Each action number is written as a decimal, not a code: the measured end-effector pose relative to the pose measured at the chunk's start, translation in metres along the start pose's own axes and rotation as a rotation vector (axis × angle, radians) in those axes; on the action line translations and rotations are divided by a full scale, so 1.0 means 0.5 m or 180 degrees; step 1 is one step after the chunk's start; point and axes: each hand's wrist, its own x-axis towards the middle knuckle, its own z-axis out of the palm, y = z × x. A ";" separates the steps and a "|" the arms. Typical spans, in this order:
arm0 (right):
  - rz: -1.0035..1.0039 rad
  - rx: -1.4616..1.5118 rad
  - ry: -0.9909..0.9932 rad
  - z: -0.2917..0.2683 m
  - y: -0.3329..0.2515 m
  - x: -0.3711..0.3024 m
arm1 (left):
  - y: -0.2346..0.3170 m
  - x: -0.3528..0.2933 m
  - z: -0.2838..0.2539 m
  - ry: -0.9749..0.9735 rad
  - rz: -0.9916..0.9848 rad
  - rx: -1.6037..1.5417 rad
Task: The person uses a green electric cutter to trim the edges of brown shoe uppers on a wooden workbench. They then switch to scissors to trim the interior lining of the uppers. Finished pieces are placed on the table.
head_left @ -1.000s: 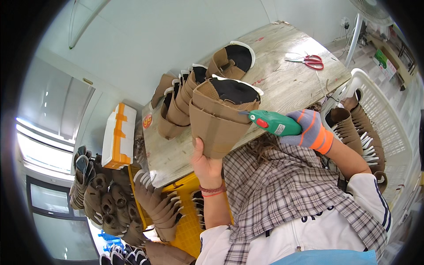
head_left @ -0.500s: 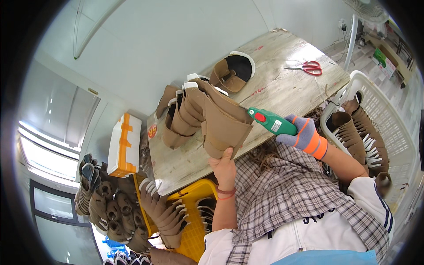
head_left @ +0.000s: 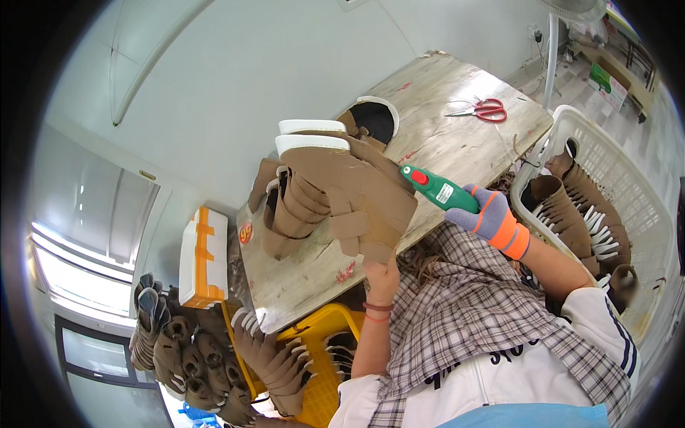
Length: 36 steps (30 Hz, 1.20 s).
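Left hand (head_left: pixel 380 277) gripping the low end of the brown shoe uppers (head_left: pixel 364 189), looks like at least two together, raised at the near edge of the surface (head_left: pixel 296 292). Probably light and floppy, stiffer at the white ends, not slippery; take hold low, clear of the tool tip. Green tool (head_left: pixel 439 189) is just right of them, contact can't be told; likely rigid, hold by the body. Right hand (head_left: pixel 492 217), gloved, is wrapped round it. Room: foam box (head_left: pixel 203 257) left of left hand, yellow crate (head_left: pixel 328 389) below-left of it; surface carries stacked uppers (head_left: pixel 294 214) beyond left hand, scissors (head_left: pixel 489 110) beyond right; white basket (head_left: pixel 646 192) right of right hand.
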 end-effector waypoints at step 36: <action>-0.1381 -0.1576 0.0351 -0.050 0.072 0.051 | -0.061 0.260 -0.202 0.1061 -0.2382 -0.4660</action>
